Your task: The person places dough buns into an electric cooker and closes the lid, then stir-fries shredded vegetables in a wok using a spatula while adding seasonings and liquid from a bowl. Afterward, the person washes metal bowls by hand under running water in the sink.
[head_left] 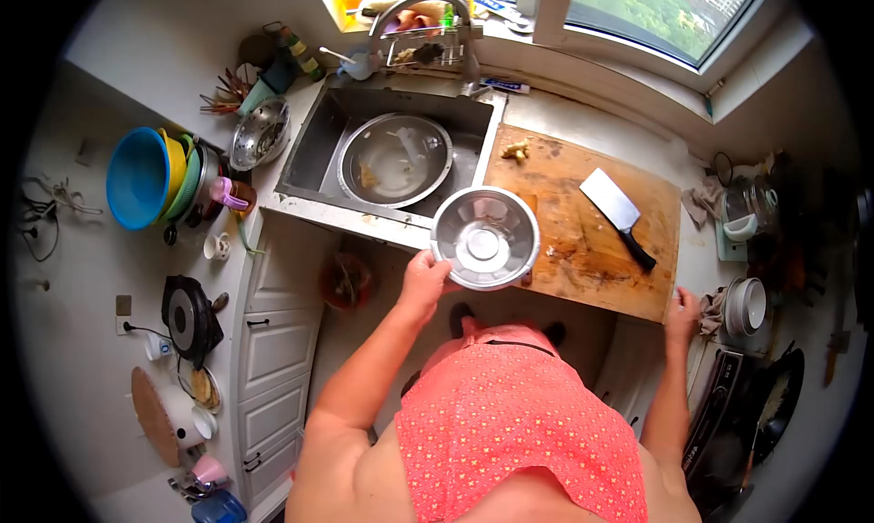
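Observation:
My left hand (426, 284) grips the near left rim of a shiny steel bowl (521, 215), which looks empty. The bowl is held over the counter's front edge, between the sink and the wooden cutting board (583, 273). My right hand (681, 315) rests at the counter beside the board's near right corner, close to a crumpled cloth (713, 314); its fingers look loosely extended and no held object shows. A cleaver (612, 201) with a black handle lies on the board. Pieces of ginger (515, 151) sit at the board's far left.
In the sink (319, 127) stands a steel basin (344, 163) with water, below a curved faucet (469, 31). A colander (259, 133) and stacked colored basins (137, 179) are on the left. White bowls (752, 304) and a stove (715, 400) with a wok (783, 400) are on the right.

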### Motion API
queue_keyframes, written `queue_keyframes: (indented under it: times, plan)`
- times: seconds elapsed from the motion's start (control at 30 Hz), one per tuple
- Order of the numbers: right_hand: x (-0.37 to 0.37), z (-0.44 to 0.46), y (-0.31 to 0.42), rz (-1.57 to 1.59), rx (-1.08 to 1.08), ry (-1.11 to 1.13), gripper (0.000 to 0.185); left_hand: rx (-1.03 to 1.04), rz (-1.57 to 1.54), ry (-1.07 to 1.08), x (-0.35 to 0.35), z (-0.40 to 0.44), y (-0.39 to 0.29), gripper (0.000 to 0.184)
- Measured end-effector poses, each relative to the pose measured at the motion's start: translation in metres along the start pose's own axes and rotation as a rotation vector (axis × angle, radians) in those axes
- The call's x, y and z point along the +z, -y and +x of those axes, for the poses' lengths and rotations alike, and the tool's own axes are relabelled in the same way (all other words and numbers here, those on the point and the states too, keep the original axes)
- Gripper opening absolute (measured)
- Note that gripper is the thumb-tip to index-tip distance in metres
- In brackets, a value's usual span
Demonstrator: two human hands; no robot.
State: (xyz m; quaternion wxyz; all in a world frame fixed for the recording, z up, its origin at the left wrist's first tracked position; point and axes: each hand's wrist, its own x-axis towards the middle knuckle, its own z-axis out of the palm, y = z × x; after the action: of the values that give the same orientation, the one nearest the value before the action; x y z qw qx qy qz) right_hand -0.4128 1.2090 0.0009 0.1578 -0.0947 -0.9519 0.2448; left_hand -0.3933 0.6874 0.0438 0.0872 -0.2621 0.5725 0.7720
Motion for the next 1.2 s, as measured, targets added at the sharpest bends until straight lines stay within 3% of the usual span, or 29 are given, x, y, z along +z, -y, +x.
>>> queue_keyframes:
  times: [0.1,0.23,0.3,0.37,0.47,0.53,0.73,0.83,1.0,1.1,1.2]
  plan:
    - [0.034,-0.003,0.083,0.026,-0.097,0.118,0.022,0.032,-0.059,-0.089,-0.04,0.006,-0.004,0.01]
    - [0.079,0.039,0.18,0.088,-0.459,0.142,0.03,0.018,-0.073,-0.248,-0.078,0.014,-0.017,0.007]
    - [0.097,0.055,0.191,0.106,-0.459,0.198,0.032,0.031,-0.083,-0.273,-0.084,0.017,-0.019,0.007]
    - [0.118,0.095,0.257,0.109,-0.529,0.28,0.036,0.056,-0.138,-0.325,-0.083,0.019,-0.03,0.006]
    - [0.163,0.135,0.303,0.106,-0.664,0.233,0.043,0.057,-0.141,-0.371,-0.088,0.027,-0.038,0.006]
    - [0.186,0.158,0.335,0.045,-0.736,0.323,0.056,0.058,-0.127,-0.399,-0.087,0.027,-0.048,0.007]
    - [0.248,0.202,0.394,-0.128,-0.724,0.462,0.073,0.099,-0.152,-0.43,-0.092,0.046,-0.061,0.008]
    - [0.283,0.221,0.409,-0.243,-0.739,0.528,0.07,0.087,-0.174,-0.444,-0.1,0.064,-0.076,0.008]
    - [0.283,0.225,0.422,-0.221,-0.691,0.478,0.045,0.027,-0.169,-0.361,-0.12,0.108,-0.07,0.007]
    - [0.283,0.208,0.42,-0.221,-0.693,0.441,0.048,0.007,-0.225,-0.238,-0.152,0.171,-0.066,0.015]
    - [0.278,0.198,0.428,-0.278,-0.599,0.488,0.061,-0.029,-0.244,-0.252,-0.158,0.193,-0.084,0.008]
